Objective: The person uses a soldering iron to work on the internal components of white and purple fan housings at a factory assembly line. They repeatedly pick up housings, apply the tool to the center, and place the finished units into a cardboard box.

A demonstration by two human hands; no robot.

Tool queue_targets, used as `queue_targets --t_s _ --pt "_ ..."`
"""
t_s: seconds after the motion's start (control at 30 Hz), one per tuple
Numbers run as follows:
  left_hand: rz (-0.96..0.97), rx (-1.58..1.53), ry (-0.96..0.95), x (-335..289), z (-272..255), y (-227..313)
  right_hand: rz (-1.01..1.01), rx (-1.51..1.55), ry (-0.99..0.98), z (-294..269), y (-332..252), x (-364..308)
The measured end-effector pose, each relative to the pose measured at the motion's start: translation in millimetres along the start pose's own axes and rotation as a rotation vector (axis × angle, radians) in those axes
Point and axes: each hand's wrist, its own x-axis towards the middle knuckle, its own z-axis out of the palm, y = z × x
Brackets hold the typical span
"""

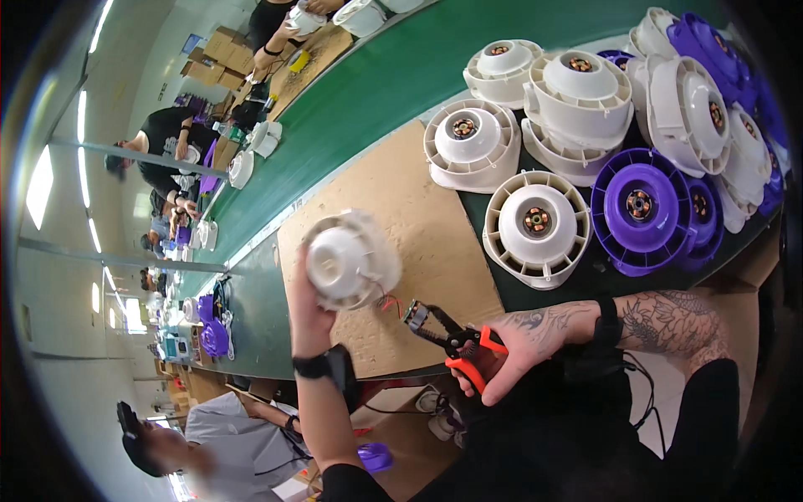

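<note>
My left hand (311, 314) is wrapped round a white round fan housing (336, 261), tilted and blurred by motion above the cardboard sheet. Thin red wires (386, 302) hang by the housing's lower right side. Orange-handled pliers (458, 345) are in my right hand (523, 341), their black jaws aimed left toward the housing. At the jaw tips sits a small round metallic part (414, 314), probably a motor coil; its detail is too small to be sure. The jaws and that part are apart from the housing.
White housings (538, 219) and purple housings (642, 209) with copper coils at their centres are stacked at the right. The brown cardboard sheet (418, 201) lies on the bench beside a green conveyor belt (368, 109). Co-workers stand along the far left; a seated person (242, 435) is at the lower left.
</note>
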Motion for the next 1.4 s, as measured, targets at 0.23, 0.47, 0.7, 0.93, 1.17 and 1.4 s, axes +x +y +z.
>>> queue_targets --t_s 0.23,0.47,0.7,0.93,1.17,1.4 --pt "0.243 0.668 0.088 6 20 -4 0.011 -0.044 0.005 -3 -7 3" --pt "-0.043 0.45 -0.651 -85 71 9 0.054 -0.041 -0.08 -5 4 6" --pt "-0.114 0.765 -0.607 -33 62 28 0.117 0.095 -0.167 -4 8 14" --pt "0.507 1.349 -0.608 64 68 14 0.209 0.102 -0.209 -10 14 14" --pt "0.57 1.392 0.03 232 48 0 0.23 0.199 -0.359 -26 26 30" --pt "0.36 1.283 0.298 323 82 -9 0.295 0.014 -0.324 -20 1 18"
